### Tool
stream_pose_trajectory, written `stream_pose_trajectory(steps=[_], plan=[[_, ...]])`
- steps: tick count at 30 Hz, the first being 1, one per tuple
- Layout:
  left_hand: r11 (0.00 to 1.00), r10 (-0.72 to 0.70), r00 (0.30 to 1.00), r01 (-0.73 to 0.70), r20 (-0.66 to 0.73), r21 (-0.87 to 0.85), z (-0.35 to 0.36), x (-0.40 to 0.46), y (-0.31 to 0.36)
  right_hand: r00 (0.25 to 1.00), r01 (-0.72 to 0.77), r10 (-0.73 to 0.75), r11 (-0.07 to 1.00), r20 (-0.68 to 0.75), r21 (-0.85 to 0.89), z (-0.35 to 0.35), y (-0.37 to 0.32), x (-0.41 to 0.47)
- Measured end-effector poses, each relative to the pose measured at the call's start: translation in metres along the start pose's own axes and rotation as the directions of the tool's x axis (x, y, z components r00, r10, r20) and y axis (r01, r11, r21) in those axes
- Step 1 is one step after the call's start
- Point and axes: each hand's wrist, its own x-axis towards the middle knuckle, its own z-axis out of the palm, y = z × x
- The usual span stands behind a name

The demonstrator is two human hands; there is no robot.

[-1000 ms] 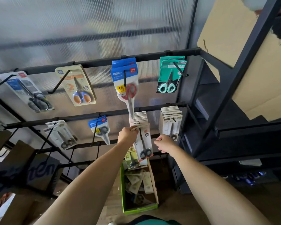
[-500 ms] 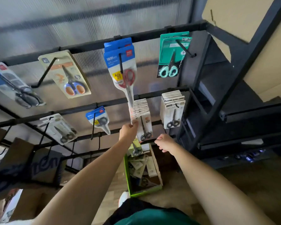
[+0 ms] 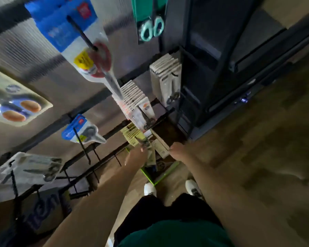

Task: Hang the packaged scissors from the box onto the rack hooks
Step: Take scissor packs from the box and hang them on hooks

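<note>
The view is blurred and tilted steeply down. The green-edged box [image 3: 165, 175] sits on the floor under the rack, with packaged scissors lying inside. My left hand [image 3: 136, 155] reaches down over the box with fingers extended, its tips near the yellow-green packs [image 3: 132, 132] on a low hook. My right hand [image 3: 177, 150] hangs loosely curled beside the box's cardboard flap [image 3: 160, 141] and holds nothing I can make out. Above them a thick stack of white scissor packs [image 3: 136, 102] fills one hook. A second white stack [image 3: 166, 75] hangs to its right.
Other packs hang higher: red-handled [image 3: 89, 56], teal-handled [image 3: 151, 25], orange-handled [image 3: 16, 106], a small blue one [image 3: 82, 131] and a grey one [image 3: 30, 168]. A black shelf unit [image 3: 212, 68] stands right. A lettered carton [image 3: 43, 213] sits lower left. My white shoes [image 3: 149, 188] flank the box.
My left hand has let go of the pack on the white stack's hook and dropped toward the box. The right hand lowered too. The camera swung sharply downward.
</note>
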Motion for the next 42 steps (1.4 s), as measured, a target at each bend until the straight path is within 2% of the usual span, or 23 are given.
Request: stream_pose_trajectory(steps=[3,6,9,12,18,25,30,34,38,42], plan=[[0.990,0.070,0.988,-0.086,0.138,0.115,0.023,0.020,-0.015,0.998,-0.053,0.054,0.998,-0.028,0.028,0.027,0.016,-0.004],[0.975,0.131,0.969,-0.165,0.208,0.152,0.044,0.034,-0.021,0.992,-0.094,0.103,0.989,-0.078,0.115,0.055,0.036,0.007],[0.967,0.121,0.957,-0.174,0.265,0.188,0.066,0.043,-0.023,0.981,-0.111,0.142,0.970,-0.130,0.218,0.085,0.059,0.021],[0.946,0.106,0.950,-0.187,0.293,0.265,0.093,0.054,-0.027,0.975,-0.151,0.192,0.944,-0.113,0.295,0.115,0.082,0.033],[0.937,0.027,0.958,-0.125,0.287,0.327,0.167,0.116,-0.065,0.955,-0.209,0.281,0.864,-0.092,0.459,0.168,0.125,0.096],[0.917,0.013,0.965,-0.116,0.260,0.383,0.237,0.205,-0.112,0.939,-0.246,0.336,0.805,-0.072,0.540,0.227,0.164,0.187],[0.919,0.019,0.972,-0.109,0.236,0.378,0.281,0.265,-0.147,0.942,-0.228,0.322,0.820,-0.093,0.525,0.272,0.188,0.254],[0.914,0.020,0.973,-0.110,0.228,0.391,0.311,0.316,-0.174,0.933,-0.231,0.349,0.767,-0.086,0.599,0.307,0.203,0.307],[0.908,0.060,0.986,-0.119,0.157,0.402,0.332,0.370,-0.196,0.941,-0.207,0.327,0.753,-0.082,0.624,0.342,0.211,0.360],[0.916,0.098,0.995,-0.099,0.021,0.388,0.346,0.432,-0.220,0.942,-0.172,0.316,0.746,-0.115,0.643,0.373,0.212,0.416]])
